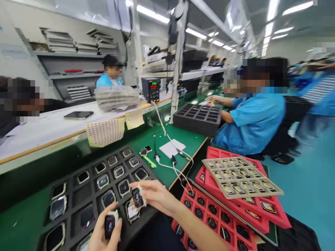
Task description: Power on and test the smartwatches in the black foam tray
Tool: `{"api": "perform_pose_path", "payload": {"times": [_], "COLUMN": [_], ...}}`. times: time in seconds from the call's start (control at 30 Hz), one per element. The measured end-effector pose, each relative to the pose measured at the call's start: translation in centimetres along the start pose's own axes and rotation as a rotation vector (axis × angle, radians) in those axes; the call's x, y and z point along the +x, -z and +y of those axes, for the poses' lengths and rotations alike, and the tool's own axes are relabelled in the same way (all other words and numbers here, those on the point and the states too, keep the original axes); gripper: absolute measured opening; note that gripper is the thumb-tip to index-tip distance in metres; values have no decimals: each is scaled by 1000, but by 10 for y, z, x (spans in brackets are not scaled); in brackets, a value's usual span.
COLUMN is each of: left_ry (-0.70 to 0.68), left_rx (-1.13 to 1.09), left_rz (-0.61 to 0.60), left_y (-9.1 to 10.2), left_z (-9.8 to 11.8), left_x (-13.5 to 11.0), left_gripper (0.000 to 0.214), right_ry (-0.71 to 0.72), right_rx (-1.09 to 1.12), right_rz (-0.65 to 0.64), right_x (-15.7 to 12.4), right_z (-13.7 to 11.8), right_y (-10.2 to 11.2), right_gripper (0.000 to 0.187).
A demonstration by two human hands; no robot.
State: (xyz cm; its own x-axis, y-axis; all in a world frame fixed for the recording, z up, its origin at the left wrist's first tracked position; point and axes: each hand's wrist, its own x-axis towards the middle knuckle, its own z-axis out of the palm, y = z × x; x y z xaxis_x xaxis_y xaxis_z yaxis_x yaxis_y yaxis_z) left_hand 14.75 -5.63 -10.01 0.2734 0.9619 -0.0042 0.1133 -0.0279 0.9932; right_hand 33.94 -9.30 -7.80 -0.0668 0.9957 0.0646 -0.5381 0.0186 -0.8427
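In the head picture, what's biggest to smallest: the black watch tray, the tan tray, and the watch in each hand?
1. Black tray
2. Tan tray
3. Watch in left hand, second watch in right hand: too alike

Power supply point(151, 90) lit up!

Green and red digits, right beside a plastic-wrapped stack point(116, 98)! A phone point(79, 115) lies flat on the white table point(49, 129), dotted sheets point(105, 132) hang over its edge, and off right sits a blue-clad co-worker point(258, 113).

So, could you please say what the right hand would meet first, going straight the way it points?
The right hand would probably meet a watch seated in the black tray, though it may pass above; depth is unclear.
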Motion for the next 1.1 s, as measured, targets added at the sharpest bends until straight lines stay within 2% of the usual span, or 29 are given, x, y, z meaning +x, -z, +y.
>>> {"api": "perform_pose_path", "payload": {"times": [0.07, 0.2, 0.3, 0.4, 0.63, 1.1], "left_ry": [67, 112, 149, 164, 123, 131], "left_rx": [-77, -257, -430, -509, -525, -466], "left_rz": [0, -26, -77, -121, -170, -227], "left_y": [-2, 2, 7, 9, 11, 10], "left_z": [9, 21, 22, 21, 12, 17], "left_x": [-4, 0, 3, 4, 5, 5], "left_gripper": [60, 54, 47, 44, 41, 39], "right_ry": [-40, -98, -108, -88, -31, -2], "right_rx": [35, 76, 42, -29, -134, -299], "right_rz": [-19, 0, 33, 70, 128, 201], "right_x": [3, 9, 11, 11, 12, 14], "right_z": [-2, -6, -7, -6, -3, 3], "right_y": [-1, -3, -6, -9, -14, -9], "right_gripper": [48, 50, 53, 54, 45, 43]}}
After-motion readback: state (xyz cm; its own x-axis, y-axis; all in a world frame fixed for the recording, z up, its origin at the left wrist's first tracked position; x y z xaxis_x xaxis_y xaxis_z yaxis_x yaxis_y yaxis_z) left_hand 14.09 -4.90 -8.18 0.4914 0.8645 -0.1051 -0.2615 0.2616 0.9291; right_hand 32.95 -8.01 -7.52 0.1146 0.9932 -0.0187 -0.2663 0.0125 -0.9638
